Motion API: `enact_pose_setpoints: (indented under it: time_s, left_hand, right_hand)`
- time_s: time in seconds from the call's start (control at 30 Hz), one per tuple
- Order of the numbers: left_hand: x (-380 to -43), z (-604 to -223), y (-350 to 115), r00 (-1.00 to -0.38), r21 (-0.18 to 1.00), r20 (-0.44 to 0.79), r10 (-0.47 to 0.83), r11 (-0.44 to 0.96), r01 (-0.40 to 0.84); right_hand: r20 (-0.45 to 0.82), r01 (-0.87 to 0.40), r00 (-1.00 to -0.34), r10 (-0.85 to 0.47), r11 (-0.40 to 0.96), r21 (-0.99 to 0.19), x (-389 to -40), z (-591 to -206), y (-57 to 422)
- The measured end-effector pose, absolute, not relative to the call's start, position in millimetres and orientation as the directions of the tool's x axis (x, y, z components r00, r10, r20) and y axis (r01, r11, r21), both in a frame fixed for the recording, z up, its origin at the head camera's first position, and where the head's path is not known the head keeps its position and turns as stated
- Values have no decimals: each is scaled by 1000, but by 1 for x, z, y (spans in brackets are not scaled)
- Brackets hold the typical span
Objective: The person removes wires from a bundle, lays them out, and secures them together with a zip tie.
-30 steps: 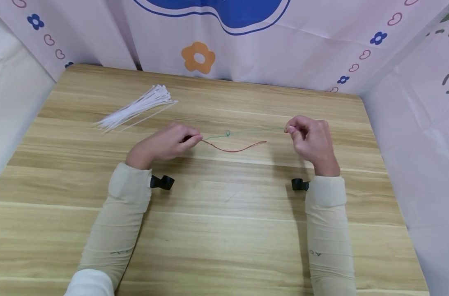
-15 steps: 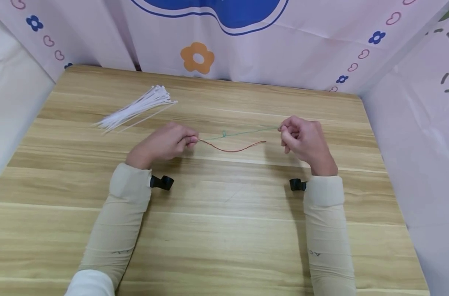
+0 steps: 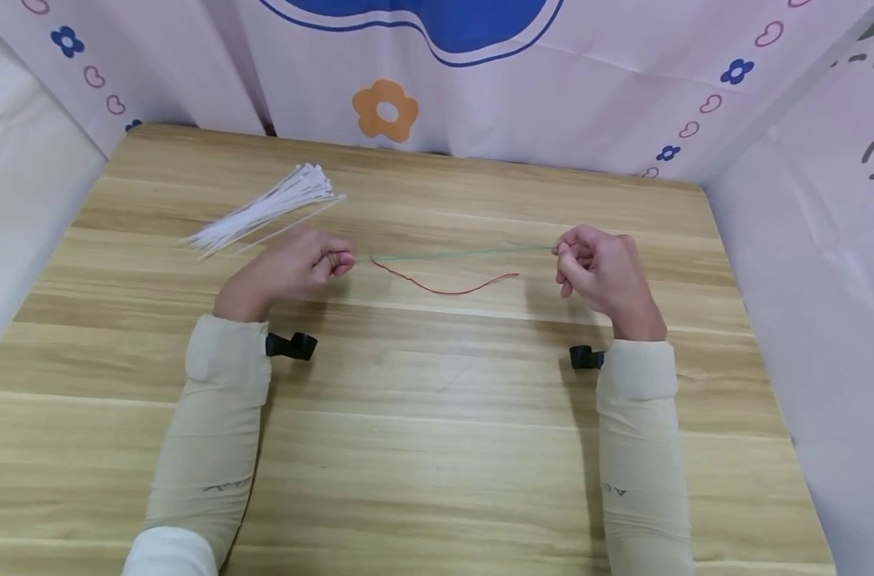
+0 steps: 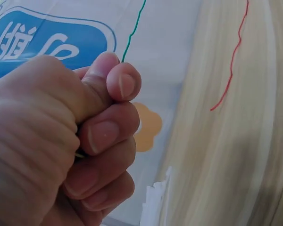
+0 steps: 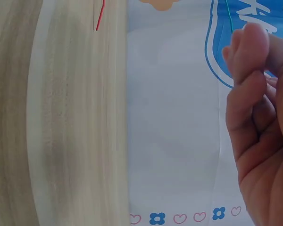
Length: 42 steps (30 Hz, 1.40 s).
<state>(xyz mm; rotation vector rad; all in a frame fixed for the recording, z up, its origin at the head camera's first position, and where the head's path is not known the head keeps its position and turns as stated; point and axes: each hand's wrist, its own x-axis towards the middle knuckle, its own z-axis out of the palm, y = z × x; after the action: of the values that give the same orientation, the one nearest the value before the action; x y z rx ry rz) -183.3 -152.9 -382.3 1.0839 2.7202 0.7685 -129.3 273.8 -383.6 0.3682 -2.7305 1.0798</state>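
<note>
A thin green string (image 3: pixel 465 253) stretches nearly straight between the two hands, above the table. My left hand (image 3: pixel 296 264) pinches its left end between thumb and forefinger, the other fingers curled into the palm. At the other end, my right hand (image 3: pixel 600 272) pinches the string with thumb and fingertips. In the left wrist view the green string (image 4: pixel 134 30) rises from the pinched fingertips. A red string (image 3: pixel 447 293) lies in a shallow curve on the table, just below the green one in the head view, its left end close to the green line.
A bundle of white cable ties (image 3: pixel 267 210) lies at the back left of the wooden table (image 3: pixel 437 480), just behind the left hand. A printed curtain (image 3: pixel 480 112) hangs along the table's back edge. Black wrist cameras stick out from both sleeves.
My left hand has moved left and slightly back, away from the red string, which stays on the table. The green string's small loop has gone, and it now runs straighter.
</note>
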Motion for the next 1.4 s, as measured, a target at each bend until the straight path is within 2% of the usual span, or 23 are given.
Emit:
enact_pose_setpoints:
  time_s: [0.5,0.8,1.0,1.2,1.4]
  left_hand:
    - [-182,-374,-166,-793,563,-19,609,662,494]
    - [-181,-370,-171,-801,576,-25,598,664,477]
    - [-181,-370,-174,-795,533,37,606,661,528]
    - [-181,-370,-179,-802,545,112,586,639,543]
    - [-180,-369,-183,-821,564,100,562,648,513]
  right_hand:
    - [204,-294,-956,-211,706,-644,-127,-378,275]
    - [333,-344,-928,-165,719,-604,-129,-383,281]
    - [379,-355,-915,-137,719,-598,-130,-387,285]
    - [391,-350,-912,-121,725,-593,-130,-388,287]
    - [397,-338,-913,-96,722,-604,-129,-388,291]
